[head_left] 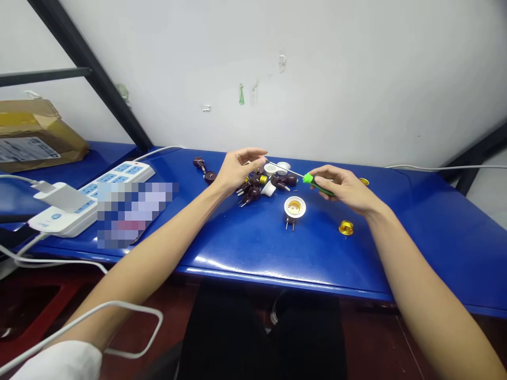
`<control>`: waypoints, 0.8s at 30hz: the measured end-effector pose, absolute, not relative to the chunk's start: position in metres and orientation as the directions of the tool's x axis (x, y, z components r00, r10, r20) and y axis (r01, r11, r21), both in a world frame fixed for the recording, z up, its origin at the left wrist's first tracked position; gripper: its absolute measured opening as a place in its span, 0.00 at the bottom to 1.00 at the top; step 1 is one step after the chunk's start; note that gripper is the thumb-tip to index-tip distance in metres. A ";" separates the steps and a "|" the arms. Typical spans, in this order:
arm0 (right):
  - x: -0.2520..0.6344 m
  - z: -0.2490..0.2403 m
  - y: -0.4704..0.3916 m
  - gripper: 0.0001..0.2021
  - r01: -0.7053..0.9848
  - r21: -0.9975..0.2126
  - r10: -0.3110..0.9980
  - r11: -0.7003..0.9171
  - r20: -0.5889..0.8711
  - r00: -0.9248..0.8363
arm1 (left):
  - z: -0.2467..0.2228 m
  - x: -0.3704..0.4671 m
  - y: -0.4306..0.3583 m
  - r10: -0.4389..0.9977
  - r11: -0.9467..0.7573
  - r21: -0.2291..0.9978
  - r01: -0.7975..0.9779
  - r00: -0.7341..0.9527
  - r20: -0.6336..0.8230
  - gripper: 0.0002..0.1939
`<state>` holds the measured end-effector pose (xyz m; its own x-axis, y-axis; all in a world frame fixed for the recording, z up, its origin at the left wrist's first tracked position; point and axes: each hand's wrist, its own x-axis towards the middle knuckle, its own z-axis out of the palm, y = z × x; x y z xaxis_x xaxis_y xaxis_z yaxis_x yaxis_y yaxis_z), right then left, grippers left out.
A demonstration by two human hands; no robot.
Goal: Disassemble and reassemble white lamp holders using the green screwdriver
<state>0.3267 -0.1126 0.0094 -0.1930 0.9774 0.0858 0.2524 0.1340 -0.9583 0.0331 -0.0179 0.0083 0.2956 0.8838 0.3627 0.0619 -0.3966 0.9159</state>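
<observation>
My right hand (340, 187) is wrapped round a screwdriver (319, 185) with a green and black handle. Its thin shaft points left, the tip reaching the fingers of my left hand (240, 170). Thumb and fingers of that hand are pinched at the tip; what they hold there is too small to make out. Below the shaft, a white lamp socket (294, 208) with a gold inside and two plug pins rests on the blue table. A gold threaded ring (346, 228) lies to its right. Behind and partly under my left hand is a pile of dark brown plug parts (252, 194) and white socket rings (270, 169).
On the left are a white power strip (113, 182) with a charger (65, 198) and a pixelated flat item (137, 214). A cardboard package (37, 132) sits at the far left. Another gold ring (364, 181) lies behind my right hand. A white cable (130, 305) loops near my left forearm.
</observation>
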 end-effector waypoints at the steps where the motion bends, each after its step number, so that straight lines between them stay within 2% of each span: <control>1: 0.327 0.010 -0.113 0.23 0.243 -0.961 0.977 0.132 0.086 -0.194 | 0.009 0.033 -0.018 0.882 -0.403 0.913 0.061 0.292 0.370 0.27; 24: 0.328 0.014 -0.114 0.25 0.211 -0.968 0.974 0.132 0.087 -0.209 | 0.014 0.033 -0.021 0.878 -0.392 0.920 0.033 0.313 0.363 0.25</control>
